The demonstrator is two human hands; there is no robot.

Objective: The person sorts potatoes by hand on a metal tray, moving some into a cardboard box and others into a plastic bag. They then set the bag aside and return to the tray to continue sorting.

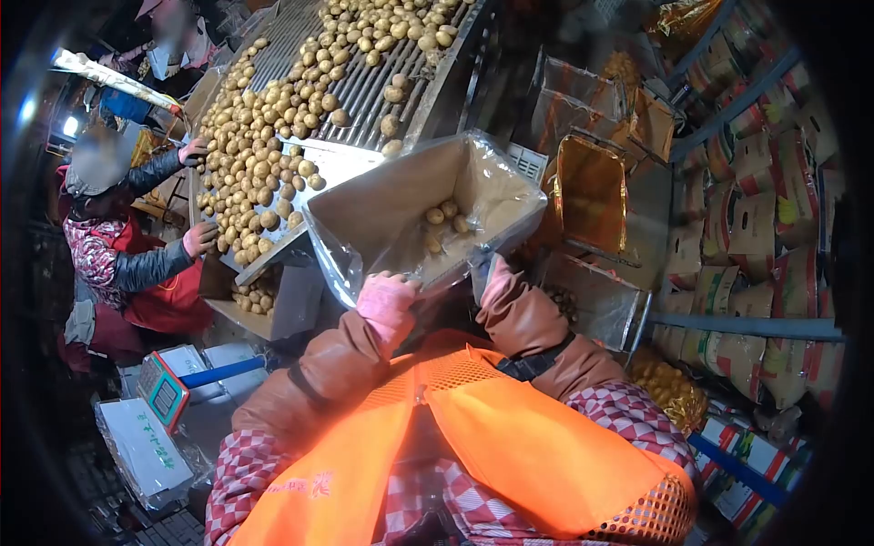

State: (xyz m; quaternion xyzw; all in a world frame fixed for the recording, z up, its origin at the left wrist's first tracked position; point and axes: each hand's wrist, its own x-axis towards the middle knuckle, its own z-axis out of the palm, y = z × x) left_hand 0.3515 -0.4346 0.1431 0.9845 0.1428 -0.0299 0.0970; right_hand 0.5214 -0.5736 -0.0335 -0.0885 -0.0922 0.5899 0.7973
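Observation:
A cardboard box (364, 205) lined with clear plastic is tilted in front of me, with several potatoes (443, 218) inside it. My left hand (389, 300), in a pink glove, grips the near left edge of the box and its plastic. At the near right corner, my right hand (492, 278) is closed on the box edge; its fingers are partly hidden. Just beyond the box's left side, a pale metal chute (341, 164) meets a roller conveyor (364, 100) bearing many potatoes.
A co-worker (137, 227) reaches into the potatoes at the left. Below them stands another box (246, 318) with potatoes. Metal frames with an orange-lined opening (592, 196) stand to the right, near stacked cartons (754, 227). A scale display (164, 391) is at lower left.

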